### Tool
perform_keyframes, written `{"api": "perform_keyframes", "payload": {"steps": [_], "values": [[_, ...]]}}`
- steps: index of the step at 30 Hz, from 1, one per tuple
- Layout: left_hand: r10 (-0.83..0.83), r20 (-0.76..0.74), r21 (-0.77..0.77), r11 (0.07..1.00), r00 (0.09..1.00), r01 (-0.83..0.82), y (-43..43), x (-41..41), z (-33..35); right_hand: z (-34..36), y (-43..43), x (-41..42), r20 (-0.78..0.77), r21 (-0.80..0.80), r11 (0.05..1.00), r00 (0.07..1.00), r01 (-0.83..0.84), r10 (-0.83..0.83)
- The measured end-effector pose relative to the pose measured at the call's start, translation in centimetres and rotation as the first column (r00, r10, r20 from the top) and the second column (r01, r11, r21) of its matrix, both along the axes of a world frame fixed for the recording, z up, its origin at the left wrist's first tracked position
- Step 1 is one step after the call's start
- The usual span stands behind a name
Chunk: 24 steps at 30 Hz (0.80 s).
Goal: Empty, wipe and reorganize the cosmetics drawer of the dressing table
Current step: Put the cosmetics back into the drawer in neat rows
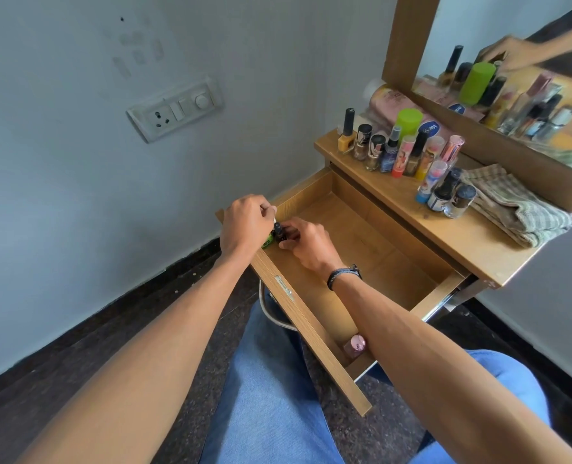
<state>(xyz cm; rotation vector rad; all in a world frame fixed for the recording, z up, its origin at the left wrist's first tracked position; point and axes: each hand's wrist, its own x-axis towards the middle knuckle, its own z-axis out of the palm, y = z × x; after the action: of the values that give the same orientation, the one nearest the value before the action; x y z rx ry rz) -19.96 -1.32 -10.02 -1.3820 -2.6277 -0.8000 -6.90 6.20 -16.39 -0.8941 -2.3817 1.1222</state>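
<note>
Forearms (164, 329) over drawer (361, 242) corner: L hand (244, 219) pinches green bottle (267, 242), R hand (306, 242) grips dark bottle (279, 233), prob. lining up row.

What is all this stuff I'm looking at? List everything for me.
drawer: one, wooden, pulled open.
bottles: over ten, mixed colours, standing on tabletop.
cloth: one, checked, folded on tabletop.
pink-capped bottle: one, drawer's front right corner.
dark bottle: one, drawer's front left corner.
green item: one, beside dark bottle, kind unclear.
mirror: one, wood-framed, above tabletop.
switch plate: one, white, on wall.
left hand: grips green item.
right hand: grips dark bottle.
</note>
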Motion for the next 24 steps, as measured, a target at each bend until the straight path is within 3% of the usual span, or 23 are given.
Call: {"api": "perform_keyframes", "payload": {"steps": [18,24], "values": [[0.006,-0.016,-0.01,1.0,1.0,-0.007,-0.1,0.2,0.2,0.2,0.4,0.0,0.029,0.0,1.0,0.999,-0.027,0.027],[-0.021,-0.018,0.0,1.0,1.0,0.021,-0.1,0.3,0.3,3.3,1.0,3.3,-0.053,-0.005,0.996,0.995,0.087,-0.087]]}}
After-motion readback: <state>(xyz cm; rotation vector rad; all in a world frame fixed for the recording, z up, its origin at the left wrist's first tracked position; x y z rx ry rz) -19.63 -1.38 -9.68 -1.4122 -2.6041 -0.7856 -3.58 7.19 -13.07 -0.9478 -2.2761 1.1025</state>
